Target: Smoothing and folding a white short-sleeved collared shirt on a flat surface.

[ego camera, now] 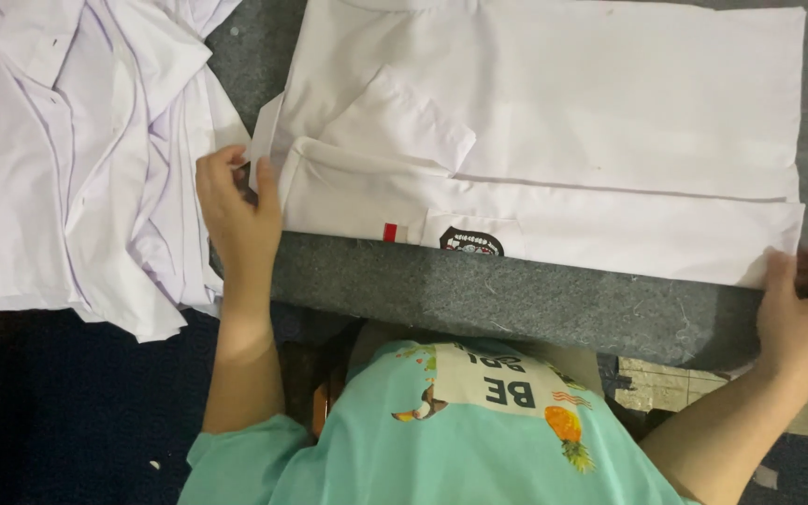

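1. A view looks straight down from a person's head at a grey padded table (pixel 516 299), with both bare forearms reaching out from a mint-green printed T-shirt (pixel 451 440) at the bottom of the frame.
2. A white shirt (pixel 563 122) lies flat across the table, folded lengthwise into a long rectangle that fills most of the upper right of the view.
3. One short sleeve (pixel 404 122) is folded in on top of the shirt, pointing toward the right.
4. Along the near edge of the shirt sit a small red and white patch (pixel 390 232) and a dark round badge (pixel 471 243) on a pocket.
5. The left hand (pixel 236 206) is at the shirt's left end, fingers curled and pinching the folded fabric near the collar.
6. The right hand (pixel 797 299) is at the shirt's near right corner, slightly blurred, with fingers bent over the hem; it appears to grip the cloth, though the blur keeps this uncertain.
7. A rumpled pile of white shirts (pixel 77 159) lies at the left, touching the left hand's outer side and hanging over the table edge.
8. Below the table the floor is dark on the left, and pale tiles (pixel 666 383) show near the right forearm.
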